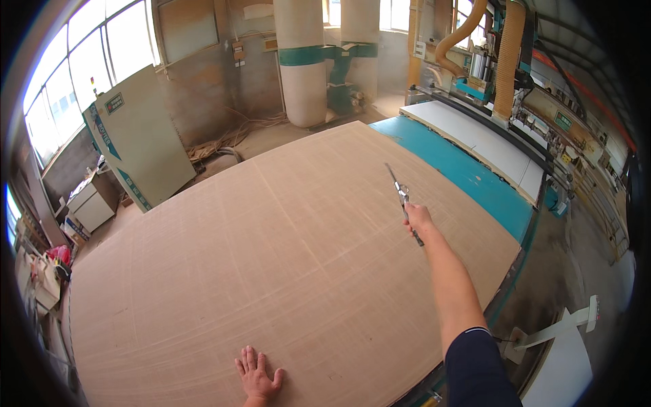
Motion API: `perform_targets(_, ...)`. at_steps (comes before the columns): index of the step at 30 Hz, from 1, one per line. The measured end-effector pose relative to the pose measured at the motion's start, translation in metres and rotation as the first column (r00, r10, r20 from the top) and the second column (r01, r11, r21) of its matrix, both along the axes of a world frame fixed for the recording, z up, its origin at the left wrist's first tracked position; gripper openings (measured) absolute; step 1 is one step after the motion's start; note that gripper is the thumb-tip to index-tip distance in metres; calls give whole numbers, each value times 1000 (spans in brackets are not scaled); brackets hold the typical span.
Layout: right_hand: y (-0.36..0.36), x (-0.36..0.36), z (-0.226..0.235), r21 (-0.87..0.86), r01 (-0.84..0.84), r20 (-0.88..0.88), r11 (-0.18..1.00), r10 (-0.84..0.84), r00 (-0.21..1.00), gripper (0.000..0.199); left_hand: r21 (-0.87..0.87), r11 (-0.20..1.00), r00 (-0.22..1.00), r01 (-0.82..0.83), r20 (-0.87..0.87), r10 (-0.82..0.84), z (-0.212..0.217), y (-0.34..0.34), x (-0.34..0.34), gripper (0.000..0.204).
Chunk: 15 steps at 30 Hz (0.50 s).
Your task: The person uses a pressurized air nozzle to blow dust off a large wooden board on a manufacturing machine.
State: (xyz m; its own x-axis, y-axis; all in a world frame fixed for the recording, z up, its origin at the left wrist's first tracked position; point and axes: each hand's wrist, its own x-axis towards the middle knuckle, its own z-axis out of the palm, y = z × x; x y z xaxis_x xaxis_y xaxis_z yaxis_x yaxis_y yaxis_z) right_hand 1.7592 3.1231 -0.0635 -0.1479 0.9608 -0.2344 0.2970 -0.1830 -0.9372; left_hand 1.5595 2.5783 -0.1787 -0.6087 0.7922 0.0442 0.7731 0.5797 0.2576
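Observation:
A large brown wooden board (237, 258) with faint lighter streaks spreads across the middle of the head view. Near its front edge my left hand (259, 376) lies flat on the surface, fingers spread, holding nothing. My right arm stretches out over the right part of the board. In my right hand (418, 217) is a silver air blow gun (402, 193), its fingers wrapped round the handle. The gun's long thin nozzle points away from me, toward the far edge. I cannot make out whether a hose is joined to its dark lower end.
A teal machine bed (461, 178) borders the board at the far right, with a white panel (475, 139) beyond it beneath a router gantry (478, 81) and a ribbed hose (513, 54). Tall dust collector bags (303, 88) and a beige control cabinet (142, 136) stand behind.

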Motion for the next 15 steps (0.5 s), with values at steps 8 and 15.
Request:
perform_targets(8, -5, -36, 1, 64, 82, -109, 995, -74, 991, 36, -123, 992, 997, 20, 71, -11, 28, 6, 8, 70)
perform_targets(15, -3, 20, 30, 162, 122, -154, 979, -97, 983, 33, -17, 1000, 999, -4, 47, 5, 17, 3, 7, 68)
